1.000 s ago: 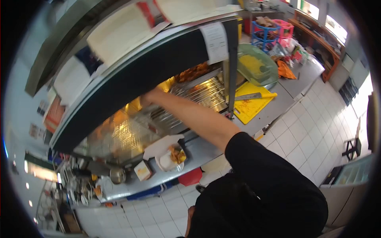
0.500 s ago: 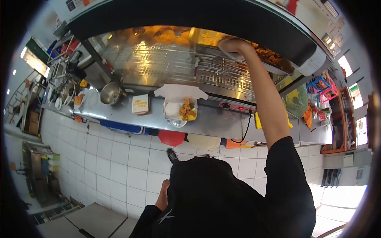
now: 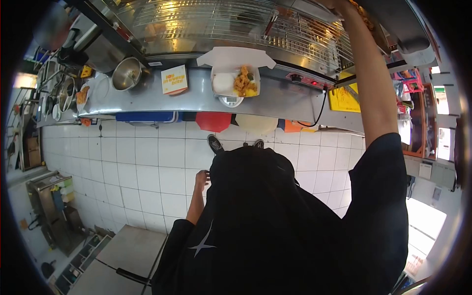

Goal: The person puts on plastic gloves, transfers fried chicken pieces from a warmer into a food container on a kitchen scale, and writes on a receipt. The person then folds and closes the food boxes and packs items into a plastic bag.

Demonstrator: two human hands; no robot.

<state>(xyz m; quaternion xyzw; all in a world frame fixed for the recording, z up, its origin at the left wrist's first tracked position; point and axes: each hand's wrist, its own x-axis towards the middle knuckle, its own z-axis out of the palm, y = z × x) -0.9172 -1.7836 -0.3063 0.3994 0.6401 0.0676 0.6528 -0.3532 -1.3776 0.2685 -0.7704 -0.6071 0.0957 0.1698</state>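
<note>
Right grip (image 3: 340, 5): reaches over the wire rack (image 3: 309, 39) at 1 o'clock; cut by frame edge, cannot tell if wide, narrow or loaded.
Left grip (image 3: 202, 178): hangs between 7 and 8 o'clock, loosely wide, visibly bare.
Open box (image 3: 223, 87): sits at 12 o'clock on the scale (image 3: 230, 101), with fried food (image 3: 243, 82); could tip if bumped, being wider than its base.
Forearm (image 3: 371, 73): could burn against hot metal (if hot; red lights (image 3: 314, 83) suggest so).
Cord (image 3: 323, 105): droops past the table (image 3: 275, 101); could snag.
Printed box (image 3: 174, 80): reads "in every bite" at 11 o'clock, perhaps "joy" first.
Black top (image 3: 200, 246): bears a star mark, no legible brand.
</note>
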